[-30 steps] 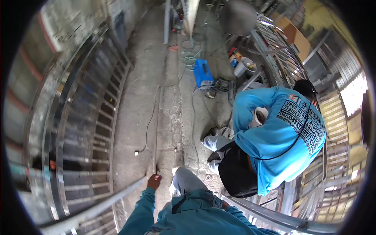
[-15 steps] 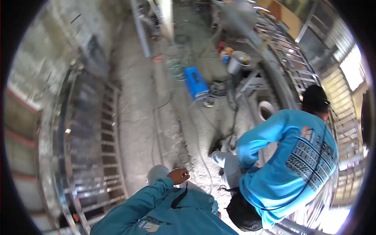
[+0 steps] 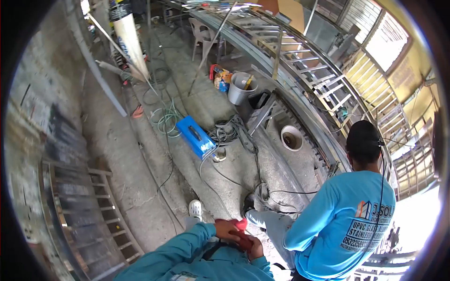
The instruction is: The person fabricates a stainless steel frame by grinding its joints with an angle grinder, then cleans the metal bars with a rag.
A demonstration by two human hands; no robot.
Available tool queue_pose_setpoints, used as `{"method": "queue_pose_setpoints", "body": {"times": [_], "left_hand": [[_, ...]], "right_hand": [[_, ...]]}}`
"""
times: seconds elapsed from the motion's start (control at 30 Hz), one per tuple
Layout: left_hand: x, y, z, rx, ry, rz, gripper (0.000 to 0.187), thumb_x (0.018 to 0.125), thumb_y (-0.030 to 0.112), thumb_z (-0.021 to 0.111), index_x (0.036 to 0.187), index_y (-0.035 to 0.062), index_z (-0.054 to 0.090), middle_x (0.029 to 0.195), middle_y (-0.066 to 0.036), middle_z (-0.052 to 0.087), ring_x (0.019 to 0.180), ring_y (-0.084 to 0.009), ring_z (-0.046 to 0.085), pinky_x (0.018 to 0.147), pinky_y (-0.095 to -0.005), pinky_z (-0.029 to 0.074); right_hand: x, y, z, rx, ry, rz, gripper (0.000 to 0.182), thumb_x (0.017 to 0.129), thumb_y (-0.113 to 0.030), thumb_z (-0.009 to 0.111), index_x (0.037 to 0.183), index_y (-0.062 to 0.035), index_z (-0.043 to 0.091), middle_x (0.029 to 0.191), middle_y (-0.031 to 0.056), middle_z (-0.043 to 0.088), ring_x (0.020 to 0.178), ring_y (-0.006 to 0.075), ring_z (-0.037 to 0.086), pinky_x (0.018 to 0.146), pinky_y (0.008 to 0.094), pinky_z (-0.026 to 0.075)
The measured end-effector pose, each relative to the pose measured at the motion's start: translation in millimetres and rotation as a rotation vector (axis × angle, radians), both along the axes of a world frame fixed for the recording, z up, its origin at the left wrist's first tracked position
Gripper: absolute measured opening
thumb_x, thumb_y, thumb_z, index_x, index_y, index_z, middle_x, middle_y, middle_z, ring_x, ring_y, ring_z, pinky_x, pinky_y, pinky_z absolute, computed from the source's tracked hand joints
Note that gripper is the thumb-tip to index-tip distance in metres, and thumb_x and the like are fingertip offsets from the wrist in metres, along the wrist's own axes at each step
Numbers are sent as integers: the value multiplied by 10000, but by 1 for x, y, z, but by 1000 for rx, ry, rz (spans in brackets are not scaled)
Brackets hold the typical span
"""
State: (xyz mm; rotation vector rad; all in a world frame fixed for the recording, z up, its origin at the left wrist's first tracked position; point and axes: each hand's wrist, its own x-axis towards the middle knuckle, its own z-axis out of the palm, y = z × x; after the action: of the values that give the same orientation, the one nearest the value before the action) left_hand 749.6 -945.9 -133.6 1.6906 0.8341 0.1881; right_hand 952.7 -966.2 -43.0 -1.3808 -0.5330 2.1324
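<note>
Your two hands have now come together in front of your body: the left hand (image 3: 227,230), out alone half a second ago, has met the right hand (image 3: 256,248) at a red cloth (image 3: 245,242). Both hands are thus taken up with it. Your left fingers are curled over its upper part; your right fingers are bent around its lower part, nearly closed. How firmly either one grips, you cannot tell from here.

The cloth is held above the concrete floor (image 3: 105,140), close to your torso, between your white clog (image 3: 195,209) and the seated co-worker (image 3: 356,225) on your right. It is bunched up, perhaps a glove, and has no clear front. Its long axis seems to run roughly away from your body, the far end showing past your left fingers and the near end by your right hand; your fingers hide the middle.

Ahead on the floor, well apart from the cloth, are a blue machine (image 3: 196,136), likely a welder, and coiled black cables (image 3: 232,131). The co-worker's hands are hidden.
</note>
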Motion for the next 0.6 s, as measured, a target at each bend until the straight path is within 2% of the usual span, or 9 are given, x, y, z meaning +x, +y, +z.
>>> {"method": "queue_pose_setpoints", "body": {"times": [0.07,0.13,0.17,0.2,0.27,0.33,0.4,0.47,0.6], "left_hand": [[-51,38,33,18,128,63,562,921,591,476,1124,118,701,1039,-207,688,996,-379,651,881,-444,496],[-86,83,67,37,348,388,557,946,556,459,1117,84,698,1031,-228,687,994,-413,649,883,-476,496],[-104,110,79,-20,204,645,573,948,552,475,1064,41,706,1019,-251,679,996,-425,639,871,-479,495],[-119,136,92,-36,-5,840,617,942,559,503,1057,-22,677,952,-271,682,966,-412,653,805,-459,496],[-139,191,73,17,11,906,598,948,537,494,1136,-12,641,989,-290,665,985,-434,635,837,-451,493],[-142,234,135,-100,-103,860,518,967,454,530,1167,-14,626,1008,-209,682,967,-281,648,862,-377,476],[-137,256,137,-232,-300,732,501,966,418,549,1239,-1,576,1099,-172,651,1013,-248,617,901,-356,463],[-134,283,150,-230,-353,692,492,960,367,575,1297,11,523,1177,-136,614,1057,-222,589,936,-341,450],[-169,340,150,13,-290,950,523,915,235,650,1335,33,412,1219,-153,567,1178,-246,536,1013,-370,414]], "right_hand": [[-37,19,-8,65,7,-79,444,930,-263,441,1194,45,622,1062,104,647,896,198,609,777,311,486],[-11,36,-81,607,-502,135,394,964,-264,447,1206,9,595,1028,105,628,925,195,587,849,328,473],[-51,60,-56,659,-875,-272,358,969,-260,450,1165,4,592,920,86,599,834,164,567,771,318,473],[-48,77,-69,495,-868,-341,365,977,-294,444,1151,-7,589,939,88,593,807,160,564,748,308,472],[-88,118,-35,119,-491,-350,384,990,-318,430,1188,-30,589,1064,101,612,882,184,607,783,302,479],[-135,164,-24,39,-249,-154,403,997,-349,423,1241,-63,568,1181,103,600,999,216,618,832,322,489],[-179,216,-46,-55,225,-310,466,1005,-400,391,1313,-79,526,1262,119,584,1135,262,585,925,390,485],[-212,267,-78,-5,479,-422,553,998,-480,383,1363,-75,480,1313,115,575,1164,291,580,1003,462,460],[-249,357,21,182,607,-539,580,1002,-482,364,1395,-65,456,1358,128,551,1230,308,548,1078,457,411]]}}
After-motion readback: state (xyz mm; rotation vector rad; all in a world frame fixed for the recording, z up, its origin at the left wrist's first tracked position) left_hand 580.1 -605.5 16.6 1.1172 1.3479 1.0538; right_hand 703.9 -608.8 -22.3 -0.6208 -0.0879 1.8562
